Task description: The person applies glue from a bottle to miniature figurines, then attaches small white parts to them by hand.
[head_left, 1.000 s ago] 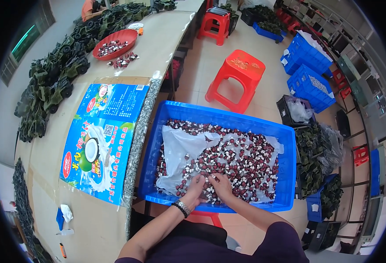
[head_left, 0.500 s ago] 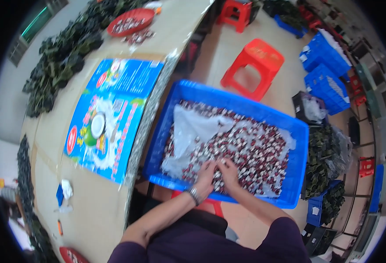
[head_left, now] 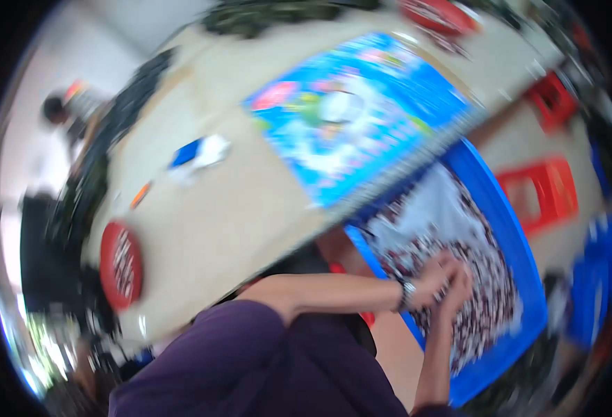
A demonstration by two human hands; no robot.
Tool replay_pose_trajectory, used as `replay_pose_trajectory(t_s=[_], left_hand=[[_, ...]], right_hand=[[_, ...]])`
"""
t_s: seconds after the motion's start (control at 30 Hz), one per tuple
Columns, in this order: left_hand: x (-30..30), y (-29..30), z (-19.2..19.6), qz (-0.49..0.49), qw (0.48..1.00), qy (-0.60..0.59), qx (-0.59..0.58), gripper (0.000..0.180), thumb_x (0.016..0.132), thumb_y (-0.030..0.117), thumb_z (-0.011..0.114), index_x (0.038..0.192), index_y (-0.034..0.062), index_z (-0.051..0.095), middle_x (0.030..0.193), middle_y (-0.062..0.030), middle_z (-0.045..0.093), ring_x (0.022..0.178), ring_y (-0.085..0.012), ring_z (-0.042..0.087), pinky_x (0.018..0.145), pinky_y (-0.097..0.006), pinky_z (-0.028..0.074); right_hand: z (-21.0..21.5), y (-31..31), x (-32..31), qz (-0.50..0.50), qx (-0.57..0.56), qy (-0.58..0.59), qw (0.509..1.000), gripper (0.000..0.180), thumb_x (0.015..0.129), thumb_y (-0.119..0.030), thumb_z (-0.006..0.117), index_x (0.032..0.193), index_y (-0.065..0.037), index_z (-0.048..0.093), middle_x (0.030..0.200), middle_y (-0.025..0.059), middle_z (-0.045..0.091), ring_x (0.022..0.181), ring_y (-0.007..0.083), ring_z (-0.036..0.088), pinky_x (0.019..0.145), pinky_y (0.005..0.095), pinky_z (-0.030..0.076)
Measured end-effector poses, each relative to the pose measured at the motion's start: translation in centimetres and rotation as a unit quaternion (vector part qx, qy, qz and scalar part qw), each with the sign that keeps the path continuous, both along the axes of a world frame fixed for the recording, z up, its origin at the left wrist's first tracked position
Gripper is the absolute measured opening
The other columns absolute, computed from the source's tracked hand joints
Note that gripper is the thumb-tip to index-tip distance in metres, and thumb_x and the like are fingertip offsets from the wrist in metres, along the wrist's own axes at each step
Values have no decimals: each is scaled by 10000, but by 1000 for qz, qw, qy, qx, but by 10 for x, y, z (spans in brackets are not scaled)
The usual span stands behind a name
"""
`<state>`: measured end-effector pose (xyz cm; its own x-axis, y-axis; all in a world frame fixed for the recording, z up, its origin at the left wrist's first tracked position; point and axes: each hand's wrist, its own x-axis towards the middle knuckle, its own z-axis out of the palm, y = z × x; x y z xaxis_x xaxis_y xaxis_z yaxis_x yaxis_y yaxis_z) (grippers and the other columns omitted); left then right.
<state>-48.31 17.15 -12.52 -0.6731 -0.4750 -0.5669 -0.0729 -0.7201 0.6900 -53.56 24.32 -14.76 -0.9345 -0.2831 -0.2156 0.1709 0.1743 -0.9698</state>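
Note:
Both my hands are together over a blue plastic tub (head_left: 523, 243), low above many small dark red and white pieces (head_left: 485, 316). My left hand (head_left: 429, 280), with a metal-banded watch (head_left: 407, 295) at its wrist, has its fingers curled in toward the other hand. Touching or nearly touching it is my right hand (head_left: 459, 290), its fingers bent and drawn together. Motion blur hides whatever lies between the fingertips. A whitish plastic sheet (head_left: 436, 201) covers part of the pieces at the tub's far end.
The beige table (head_left: 216, 243) left of the tub bears a blue printed sheet (head_left: 348, 118). Red dishes stand at its near left (head_left: 120, 265) and far right (head_left: 438, 15). A red stool (head_left: 561, 187) and blue crates (head_left: 594, 292) are at right. Another person (head_left: 80, 115) is at far left.
My view has swung left, so the tub and hands appear farther right and turned. More of the table's near left shows. My hands stay together over the tub.

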Motion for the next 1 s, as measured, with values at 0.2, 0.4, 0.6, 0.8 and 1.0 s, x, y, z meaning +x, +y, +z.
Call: replay_pose_trajectory(t_s=[0.2, 0.4, 0.6, 0.8, 1.0], left_hand=[[1, -6, 46, 29, 996, 16, -80, 250, 906, 250, 551, 980, 18, 610, 868, -63, 633, 818, -140, 580, 741, -301, 475], [31, -47, 115, 126, 979, 84, -139, 295, 896, 302, 578, 978, 20, 618, 867, -96, 639, 813, -173, 603, 721, -317, 488], [135, -108, 179, 272, 937, 78, -207, 255, 886, 255, 587, 984, 23, 631, 937, -108, 642, 813, -173, 605, 740, -300, 487], [280, -148, 184, 448, 865, 137, -182, 255, 919, 250, 590, 1068, 44, 586, 931, -32, 576, 842, -101, 557, 714, -267, 471], [413, -184, 155, 502, 847, 96, -145, 249, 920, 223, 575, 1104, 56, 556, 948, -49, 589, 820, -136, 592, 677, -301, 514]], right_hand=[[47, -16, -2, -14, -39, 5, 999, 308, 941, -229, 555, 1069, 42, 621, 1014, 111, 641, 883, 179, 605, 793, 297, 493], [129, -71, 21, 98, -108, 84, 986, 341, 973, -233, 514, 1190, 26, 564, 1122, 130, 607, 1002, 207, 590, 857, 311, 483], [188, -156, 112, 267, -210, 35, 940, 307, 976, -178, 499, 1184, 43, 538, 1073, 149, 614, 963, 211, 615, 836, 314, 519], [190, -231, 253, 423, -254, 11, 870, 243, 931, -138, 589, 1115, 20, 595, 1061, 81, 618, 905, 140, 596, 782, 271, 499], [164, -274, 383, 504, -227, -38, 832, 246, 852, -204, 672, 1022, -26, 671, 937, 18, 570, 798, 89, 500, 711, 242, 428]])
